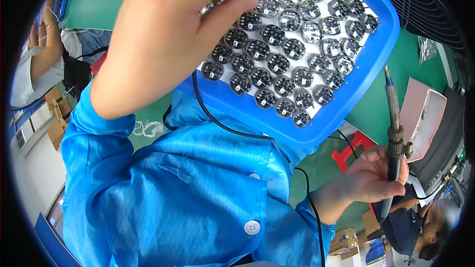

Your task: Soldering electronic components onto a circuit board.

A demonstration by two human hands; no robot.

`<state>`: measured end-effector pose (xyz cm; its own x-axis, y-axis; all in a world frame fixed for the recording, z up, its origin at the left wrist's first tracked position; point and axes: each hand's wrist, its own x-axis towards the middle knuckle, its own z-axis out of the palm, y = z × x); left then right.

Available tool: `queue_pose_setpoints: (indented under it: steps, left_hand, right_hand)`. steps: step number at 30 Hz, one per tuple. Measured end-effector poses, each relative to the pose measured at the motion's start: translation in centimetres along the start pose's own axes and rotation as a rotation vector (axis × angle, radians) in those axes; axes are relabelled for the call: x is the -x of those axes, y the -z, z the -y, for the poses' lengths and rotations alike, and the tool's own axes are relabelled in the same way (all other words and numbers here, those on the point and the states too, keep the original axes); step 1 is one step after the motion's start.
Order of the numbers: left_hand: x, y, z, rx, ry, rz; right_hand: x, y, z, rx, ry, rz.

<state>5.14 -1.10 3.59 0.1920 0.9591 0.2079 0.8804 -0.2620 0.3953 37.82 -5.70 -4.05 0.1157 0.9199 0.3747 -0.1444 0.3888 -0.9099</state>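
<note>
My left hand (pixel 173 34) is over the left side of a blue tray (pixel 341 123), thumb and fingertips pinched together. Something thin and shiny shows at the fingertips, too small to name. A bit of silvery circuit part shows in the gap behind the thumb; whether it is held cannot be told. Rows of small round black circuit boards (pixel 278 63) in metal rims stand on a white sheet in the tray, several with short pins at the side. To the right of the tray, my right hand (pixel 378 175) is closed around a soldering iron (pixel 394 141), its tip pointing up and away.
A green table (pixel 371 101) lies under the tray. A black fan grille (pixel 420 5) stands at far right, near a pink box-like holder (pixel 420 113). Black cables (pixel 222 127) cross my front. A red stool (pixel 346 155) is below; other people sit left and lower right.
</note>
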Motion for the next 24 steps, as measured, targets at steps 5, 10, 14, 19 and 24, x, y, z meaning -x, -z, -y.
queue_pose_setpoints:
  steps: [5,10,14,19,24]
  left_hand:
    - [-0.2,0.1,0.3,0.163,-0.067,0.044]
    - [-0.4,-0.5,0.6,0.334,-0.155,0.084]
    - [1.0,-3.2,2.0,0.365,-0.358,-0.025]
    - [1.0,-3.0,1.6,0.395,-0.329,-0.018]
    - [1.3,-3.1,1.9,0.323,-0.423,-0.055]
  right_hand:
    - [-0.2,1.7,0.7,0.151,0.067,0.119]
    - [-1.6,0.9,1.6,0.408,0.2,0.406]
    - [-1.9,-0.5,1.9,0.451,0.136,0.409]
    - [-2.5,-1.7,2.0,0.558,0.227,0.506]
    - [-2.4,-2.8,1.8,0.528,0.247,0.597]
